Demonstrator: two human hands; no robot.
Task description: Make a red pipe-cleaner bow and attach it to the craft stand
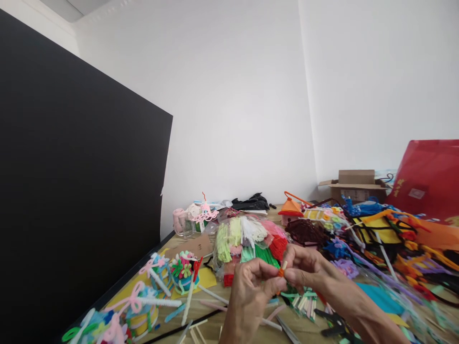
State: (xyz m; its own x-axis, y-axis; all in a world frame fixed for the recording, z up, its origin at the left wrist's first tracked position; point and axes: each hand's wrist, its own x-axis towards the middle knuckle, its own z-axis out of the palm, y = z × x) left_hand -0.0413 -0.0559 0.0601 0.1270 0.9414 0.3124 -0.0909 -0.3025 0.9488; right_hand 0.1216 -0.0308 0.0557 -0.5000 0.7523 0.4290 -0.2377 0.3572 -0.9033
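My left hand (253,291) and my right hand (315,274) meet above the front of the table, fingers pinched together. Between the fingertips is a small bent piece of orange pipe cleaner (281,272), with a pale short stick end (285,264) showing above it. Most of the piece is hidden by my fingers. Behind my hands lie bundles of pipe cleaners, among them green ones (265,255) and red ones (278,246). Just below my right hand are cut pale sticks (304,303). A pair of scissors (288,329) lies below my left hand's fingers.
Small pipe-cleaner flower baskets (184,272) stand at the left beside a large black panel (79,167). Finished coloured pieces pile up at the right, near a yellow and black one (376,231). A cardboard box (355,188) and a red bag (426,181) stand behind.
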